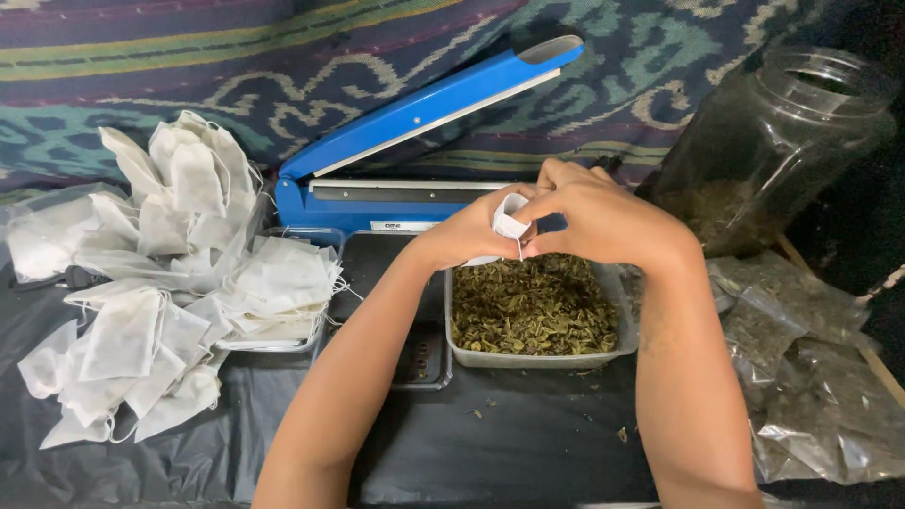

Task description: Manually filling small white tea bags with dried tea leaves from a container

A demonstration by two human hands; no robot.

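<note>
White paper is what we pinch between both hands: a small empty tea bag (510, 222), held just above the far rim of a clear plastic tray (537, 358) filled with dried green leaves (533, 306). Our left hand (468, 232) closes its fingers on the bag's near side; our right hand (599, 215) curls over it from the other side, fingertips meeting the left. To our left, a heap of tea bags (170, 273) covers the black surface (528, 443). Behind the tray sits a blue heat sealer (415, 141) with its arm raised. At right stand a big clear jar (768, 141) and, nearer us, plastic bags of leaves (811, 377).
</note>
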